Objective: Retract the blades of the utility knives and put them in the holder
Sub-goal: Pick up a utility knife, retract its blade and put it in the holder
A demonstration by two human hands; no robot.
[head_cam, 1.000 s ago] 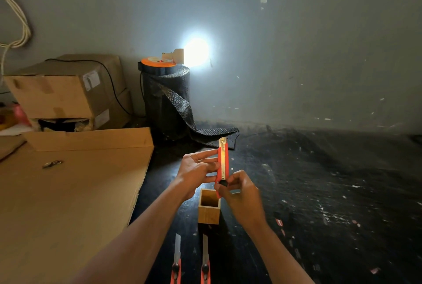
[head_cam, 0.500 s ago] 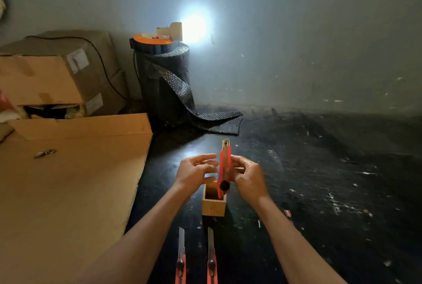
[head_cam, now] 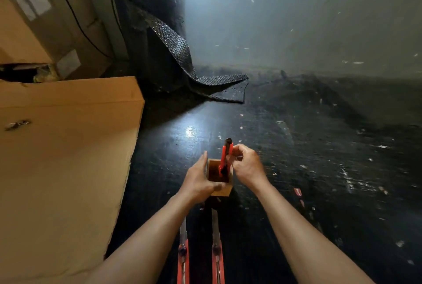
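Observation:
A small square wooden holder [head_cam: 225, 190] stands on the dark floor. My left hand [head_cam: 199, 180] grips its left side. My right hand [head_cam: 245, 165] pinches a red utility knife [head_cam: 225, 158] that stands upright with its lower end inside the holder; no blade shows at its dark top. Two more red utility knives lie side by side on the floor in front of the holder, the left knife [head_cam: 183, 258] and the right knife [head_cam: 217, 256], both with their blades extended toward the holder.
A large flat cardboard sheet [head_cam: 57, 169] covers the floor at left, with stacked cardboard boxes [head_cam: 41, 28] behind it. A black roll of bubble wrap [head_cam: 155, 39] stands by the grey wall, its loose end trailing on the floor. Bright light glares at the top.
The red knife has gone down from mid-air into the holder. My left hand dropped from the knife to the holder's side. The camera tilted downward and closer.

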